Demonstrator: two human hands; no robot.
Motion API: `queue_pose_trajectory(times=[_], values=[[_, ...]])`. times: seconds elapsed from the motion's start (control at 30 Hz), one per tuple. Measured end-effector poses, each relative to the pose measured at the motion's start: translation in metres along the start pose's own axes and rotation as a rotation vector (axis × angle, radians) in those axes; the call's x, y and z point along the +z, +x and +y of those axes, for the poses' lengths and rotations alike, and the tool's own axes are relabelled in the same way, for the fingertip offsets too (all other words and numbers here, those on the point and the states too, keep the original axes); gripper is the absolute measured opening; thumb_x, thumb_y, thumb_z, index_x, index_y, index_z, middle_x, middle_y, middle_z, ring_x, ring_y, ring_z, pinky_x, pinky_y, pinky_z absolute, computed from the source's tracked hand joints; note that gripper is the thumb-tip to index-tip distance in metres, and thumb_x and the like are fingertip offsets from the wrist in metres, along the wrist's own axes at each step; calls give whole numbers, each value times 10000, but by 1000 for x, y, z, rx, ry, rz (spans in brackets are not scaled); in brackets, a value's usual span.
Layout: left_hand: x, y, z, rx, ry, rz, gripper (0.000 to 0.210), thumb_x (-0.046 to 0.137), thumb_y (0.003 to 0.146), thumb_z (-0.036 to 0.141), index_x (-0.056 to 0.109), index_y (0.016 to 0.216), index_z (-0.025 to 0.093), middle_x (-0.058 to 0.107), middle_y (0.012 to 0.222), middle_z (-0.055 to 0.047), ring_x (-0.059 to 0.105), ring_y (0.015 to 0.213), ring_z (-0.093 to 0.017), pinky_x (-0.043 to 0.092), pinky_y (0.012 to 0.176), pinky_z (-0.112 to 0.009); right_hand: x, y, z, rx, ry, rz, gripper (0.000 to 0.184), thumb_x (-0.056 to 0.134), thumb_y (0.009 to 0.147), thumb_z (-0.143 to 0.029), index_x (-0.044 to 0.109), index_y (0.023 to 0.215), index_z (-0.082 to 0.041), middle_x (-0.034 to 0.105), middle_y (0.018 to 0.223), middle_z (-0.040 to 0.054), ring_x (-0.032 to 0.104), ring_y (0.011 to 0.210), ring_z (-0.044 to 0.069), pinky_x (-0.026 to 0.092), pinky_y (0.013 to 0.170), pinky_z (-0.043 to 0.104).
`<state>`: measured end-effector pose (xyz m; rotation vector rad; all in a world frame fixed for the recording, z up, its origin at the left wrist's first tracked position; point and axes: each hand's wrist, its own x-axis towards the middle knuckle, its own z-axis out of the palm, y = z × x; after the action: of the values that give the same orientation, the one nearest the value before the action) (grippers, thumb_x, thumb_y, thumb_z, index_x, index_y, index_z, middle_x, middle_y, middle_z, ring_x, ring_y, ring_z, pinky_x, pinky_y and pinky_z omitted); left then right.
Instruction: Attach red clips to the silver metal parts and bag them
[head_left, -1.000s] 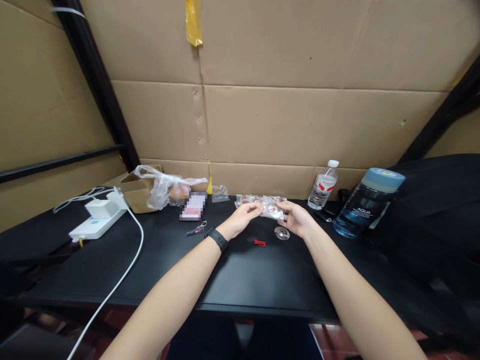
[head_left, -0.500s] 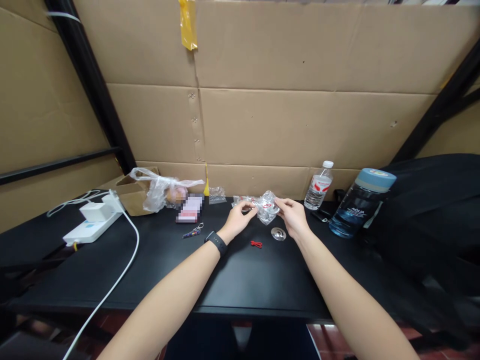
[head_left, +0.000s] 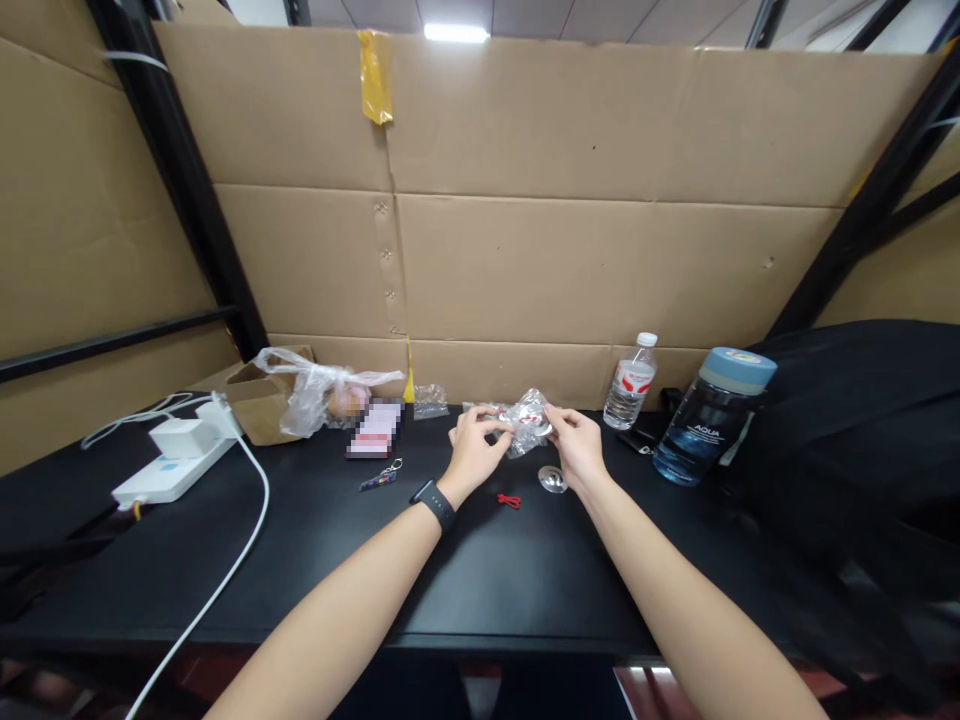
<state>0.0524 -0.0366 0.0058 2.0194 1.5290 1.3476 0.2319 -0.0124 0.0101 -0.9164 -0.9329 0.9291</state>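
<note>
Between my two hands is a crinkled clear plastic bag (head_left: 528, 412) with red marks or red contents showing through. My left hand (head_left: 477, 443), with a dark watch on its wrist, pinches the bag's left side between thumb and fingers. The fingers of my right hand (head_left: 576, 442) are closed on its right edge, where something shiny shows; I cannot make out what it is. Below the right hand a round silver metal disc (head_left: 553, 480) lies on the black table (head_left: 517, 580). A small red looped cord (head_left: 508, 501) rests just left of the disc.
At right stand a small water bottle (head_left: 631, 384), a large blue bottle (head_left: 709, 420) and a black bag (head_left: 847, 480). Leftward lie a keychain (head_left: 380, 478), a blurred phone-like item (head_left: 375, 430), a tied plastic bag (head_left: 311, 392) and a white power strip (head_left: 176, 470) with its cable. Cardboard walls the back.
The camera has tilted up, showing the ceiling light. My left hand has turned a little, its fingers more raised, and both hands still hold the plastic bag.
</note>
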Motion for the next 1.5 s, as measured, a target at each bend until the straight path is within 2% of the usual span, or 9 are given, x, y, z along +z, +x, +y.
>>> queue_pose_trajectory(times=[0.13,0.33,0.5,0.67,0.93,1.1,1.17,1.3,1.5], values=[[0,5,-8,-27,-32,-13,119,702,844,316,802,906,333,633,1273,-36,510,1248,-297,356,1080,-542,3,-3,-5,22,67,6,375,898,590,-483,719,688,-167,716,751,52,629,665,176,517,616,297],[10,10,-19,-6,-506,-28,199,732,829,295,802,1000,222,664,1256,-107,573,1245,-247,376,1132,-416,4,-6,-7,28,29,-13,370,872,614,-505,697,685,-187,741,814,63,665,710,198,533,639,301],[15,7,-15,-91,-619,-42,255,774,790,380,808,958,190,704,1182,-122,601,1207,-251,382,1123,-413,7,-8,0,22,-31,-99,399,861,624,-535,717,723,-176,730,774,52,642,674,177,509,624,290],[9,12,-19,-172,-551,-38,209,782,756,374,808,830,180,686,1201,-129,602,1196,-266,407,1090,-406,5,-6,0,71,-81,-203,399,892,593,-496,728,729,-159,724,790,48,635,690,163,513,648,283],[-4,14,-36,-185,-128,-121,107,784,718,324,770,679,226,678,1127,-94,529,1150,-347,375,1028,-531,-20,16,-17,-42,-181,-1,415,822,652,-553,711,839,-200,728,801,27,625,636,157,444,512,237],[-8,9,-35,-30,315,-168,187,653,845,366,734,753,225,650,1102,-106,495,1132,-351,374,975,-529,-25,18,-18,-28,-233,-35,430,819,645,-573,721,812,-189,696,701,26,582,564,151,388,486,248],[-13,8,-29,29,382,-121,176,614,863,311,731,966,230,626,1177,-128,492,1155,-348,374,971,-506,-23,16,-18,-32,-231,-71,438,822,640,-583,720,797,-187,692,694,25,559,537,143,377,490,256],[-26,8,-12,251,333,-7,553,599,842,182,514,1384,253,519,1418,-125,453,1294,-299,341,1025,-433,-18,11,-22,-55,-243,-197,457,821,652,-595,733,821,-179,693,687,23,534,527,132,372,512,262],[-25,8,2,607,165,-236,234,551,937,204,681,1118,277,678,1219,-62,589,1164,-236,337,999,-384,-11,2,-25,-57,-270,-324,418,804,712,-553,741,844,-162,657,627,1,493,520,113,374,523,250]])
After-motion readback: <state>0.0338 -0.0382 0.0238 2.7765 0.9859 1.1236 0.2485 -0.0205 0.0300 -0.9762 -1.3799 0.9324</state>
